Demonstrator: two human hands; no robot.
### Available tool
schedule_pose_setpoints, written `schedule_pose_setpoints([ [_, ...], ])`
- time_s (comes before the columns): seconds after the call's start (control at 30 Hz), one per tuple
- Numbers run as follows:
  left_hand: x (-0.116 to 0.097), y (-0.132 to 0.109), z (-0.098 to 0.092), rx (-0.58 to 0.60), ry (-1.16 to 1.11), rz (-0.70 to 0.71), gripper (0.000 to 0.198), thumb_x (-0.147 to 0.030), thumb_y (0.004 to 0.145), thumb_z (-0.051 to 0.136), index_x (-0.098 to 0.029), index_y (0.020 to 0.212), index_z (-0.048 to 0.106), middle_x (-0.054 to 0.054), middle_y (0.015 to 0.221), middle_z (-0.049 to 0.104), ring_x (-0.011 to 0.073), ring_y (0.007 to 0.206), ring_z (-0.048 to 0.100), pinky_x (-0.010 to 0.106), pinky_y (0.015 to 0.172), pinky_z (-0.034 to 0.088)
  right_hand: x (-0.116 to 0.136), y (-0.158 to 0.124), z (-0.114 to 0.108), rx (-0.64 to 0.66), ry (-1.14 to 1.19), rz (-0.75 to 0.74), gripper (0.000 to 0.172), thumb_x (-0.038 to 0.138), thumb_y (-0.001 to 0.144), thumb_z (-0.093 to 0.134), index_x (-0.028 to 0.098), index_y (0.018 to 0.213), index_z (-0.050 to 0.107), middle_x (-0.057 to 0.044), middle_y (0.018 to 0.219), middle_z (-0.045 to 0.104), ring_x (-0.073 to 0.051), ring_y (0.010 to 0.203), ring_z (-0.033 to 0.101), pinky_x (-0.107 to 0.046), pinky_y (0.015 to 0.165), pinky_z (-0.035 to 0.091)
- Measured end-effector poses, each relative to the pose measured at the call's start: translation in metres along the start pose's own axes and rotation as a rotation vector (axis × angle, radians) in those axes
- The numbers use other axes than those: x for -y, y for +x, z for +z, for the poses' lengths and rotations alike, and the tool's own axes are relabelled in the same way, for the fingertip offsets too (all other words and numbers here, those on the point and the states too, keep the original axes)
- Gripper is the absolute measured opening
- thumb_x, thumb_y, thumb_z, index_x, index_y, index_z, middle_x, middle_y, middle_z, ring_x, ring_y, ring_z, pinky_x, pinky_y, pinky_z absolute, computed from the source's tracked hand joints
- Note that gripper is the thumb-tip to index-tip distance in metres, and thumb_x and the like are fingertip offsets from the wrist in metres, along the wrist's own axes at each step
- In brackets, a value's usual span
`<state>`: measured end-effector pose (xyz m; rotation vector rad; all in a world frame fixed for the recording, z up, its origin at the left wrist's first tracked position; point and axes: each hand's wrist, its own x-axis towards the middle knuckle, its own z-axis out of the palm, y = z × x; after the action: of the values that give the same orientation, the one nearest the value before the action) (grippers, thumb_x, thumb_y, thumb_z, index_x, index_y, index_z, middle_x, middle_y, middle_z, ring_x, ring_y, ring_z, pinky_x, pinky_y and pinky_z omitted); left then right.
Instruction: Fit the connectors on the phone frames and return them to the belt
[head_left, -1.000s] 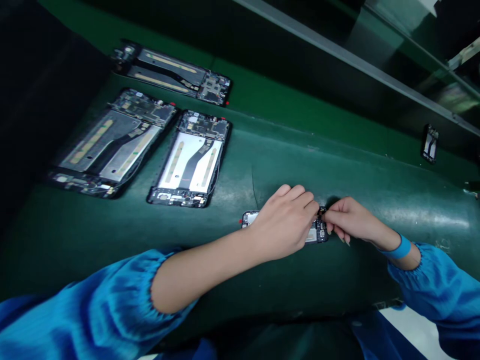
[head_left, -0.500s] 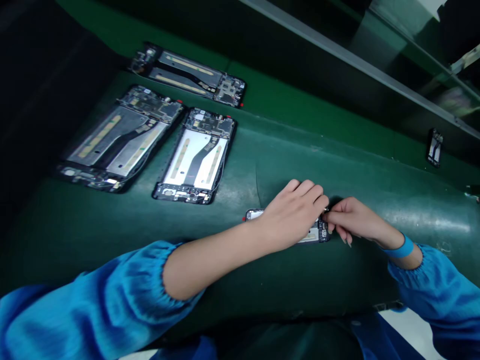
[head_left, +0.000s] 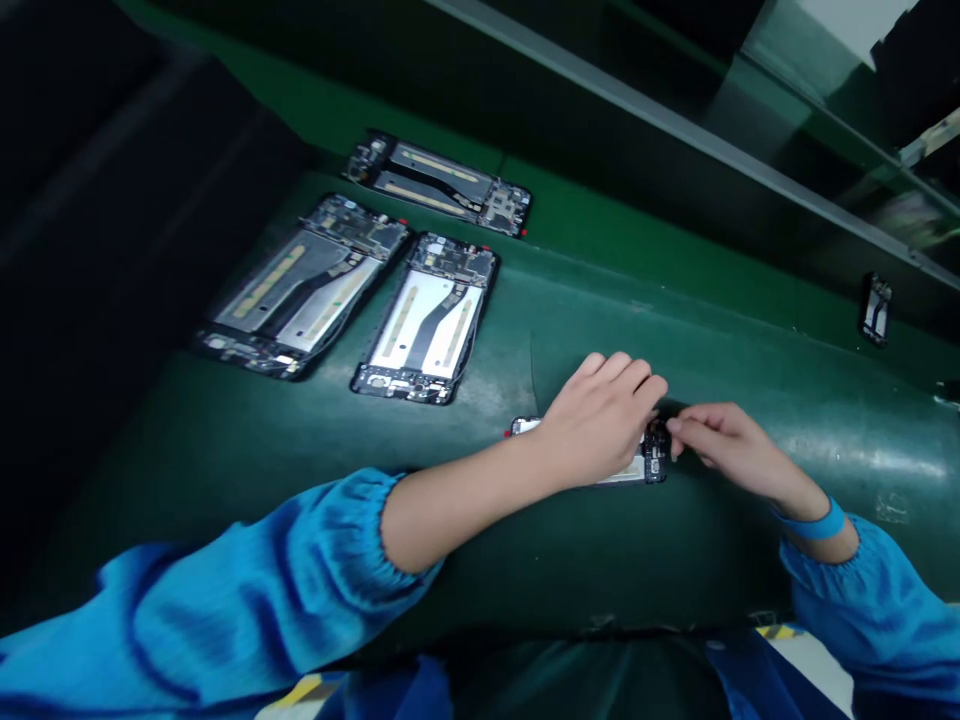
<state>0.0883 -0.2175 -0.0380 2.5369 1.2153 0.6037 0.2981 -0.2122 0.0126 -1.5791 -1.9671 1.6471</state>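
An opened phone (head_left: pixel 657 462) lies crosswise on the green mat, mostly covered by my left hand (head_left: pixel 604 420). The fingers of that hand are curled at the phone's right end, and what they grip is hidden. Just right of the same end, my right hand (head_left: pixel 716 443) has thumb and forefinger pinched together at the phone's edge; anything between them is too small to make out. A blue band (head_left: pixel 814 520) circles the right wrist.
Three more opened phones lie at the upper left: one (head_left: pixel 442 185) at the back, one (head_left: pixel 300 290) leftmost, one (head_left: pixel 427 320) beside it. A small one (head_left: pixel 876 308) lies far right. A metal rail (head_left: pixel 637 100) runs behind the green mat (head_left: pixel 585 560).
The view has shifted, so the phones at left appear farther right. My right hand has drawn slightly away from my left, and more of the phone's right end shows.
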Motion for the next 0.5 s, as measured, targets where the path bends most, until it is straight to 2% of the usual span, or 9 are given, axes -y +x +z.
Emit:
schedule_pose_setpoints([
  [0.07,0.001,-0.010,-0.008,-0.044,-0.010,0.011,0.021,-0.020,0.100,0.046,-0.016,0.110,0.065,0.010,0.108,0.063,0.0261,0.098,0.052,0.039,0.081,0.035,0.002,-0.013,0.000,-0.146,0.002,-0.183,0.037,0.038,0.106,0.048,0.018,0.092,0.076,-0.003,0.076,0.058,-0.018,0.071,0.057,-0.030,0.067,0.045],
  [0.13,0.003,-0.023,-0.015,-0.057,-0.011,0.067,0.024,-0.024,0.102,0.046,-0.018,0.112,0.067,0.011,0.118,0.064,0.0281,0.108,0.054,0.042,0.088,0.037,-0.001,-0.023,0.006,-0.252,-0.073,-0.336,0.032,0.034,0.109,0.046,0.021,0.107,0.075,-0.003,0.081,0.057,-0.018,0.075,0.057,-0.031,0.069,0.046],
  [0.23,0.004,-0.040,-0.019,-0.023,0.008,0.151,0.032,-0.039,0.101,0.054,-0.020,0.124,0.067,0.012,0.134,0.061,0.0328,0.123,0.052,0.048,0.100,0.036,-0.012,-0.029,0.020,-0.244,-0.229,-0.483,0.022,0.026,0.109,0.049,0.020,0.114,0.070,-0.005,0.087,0.064,-0.019,0.078,0.060,-0.033,0.073,0.047],
  [0.3,0.005,-0.045,-0.017,0.012,0.022,0.173,0.044,-0.048,0.099,0.059,-0.023,0.135,0.063,0.012,0.143,0.057,0.0350,0.130,0.050,0.052,0.107,0.034,-0.020,-0.028,0.025,-0.250,-0.390,-0.550,0.017,0.026,0.107,0.053,0.019,0.109,0.069,-0.008,0.092,0.068,-0.022,0.080,0.060,-0.036,0.075,0.047],
  [0.37,0.005,-0.046,-0.014,0.043,0.026,0.171,0.052,-0.053,0.098,0.060,-0.026,0.142,0.059,0.013,0.151,0.052,0.0369,0.136,0.046,0.056,0.111,0.032,-0.027,-0.022,0.024,-0.265,-0.521,-0.576,0.019,0.026,0.106,0.056,0.018,0.093,0.068,-0.007,0.081,0.067,-0.021,0.072,0.058,-0.036,0.069,0.045],
  [0.43,0.006,-0.044,-0.013,0.064,0.025,0.159,0.056,-0.056,0.098,0.058,-0.026,0.145,0.056,0.014,0.155,0.047,0.0385,0.139,0.044,0.059,0.112,0.032,-0.030,-0.014,0.018,-0.302,-0.499,-0.573,0.031,0.025,0.106,0.054,0.020,0.076,0.062,-0.004,0.067,0.061,-0.019,0.062,0.055,-0.035,0.062,0.042],
  [0.5,0.006,-0.042,-0.012,0.076,0.024,0.154,0.057,-0.057,0.098,0.057,-0.027,0.146,0.055,0.015,0.156,0.045,0.0392,0.140,0.044,0.060,0.113,0.032,-0.031,-0.005,0.013,-0.390,-0.369,-0.571,0.037,0.023,0.107,0.050,0.021,0.071,0.058,-0.003,0.062,0.058,-0.018,0.059,0.055,-0.034,0.061,0.043],
])
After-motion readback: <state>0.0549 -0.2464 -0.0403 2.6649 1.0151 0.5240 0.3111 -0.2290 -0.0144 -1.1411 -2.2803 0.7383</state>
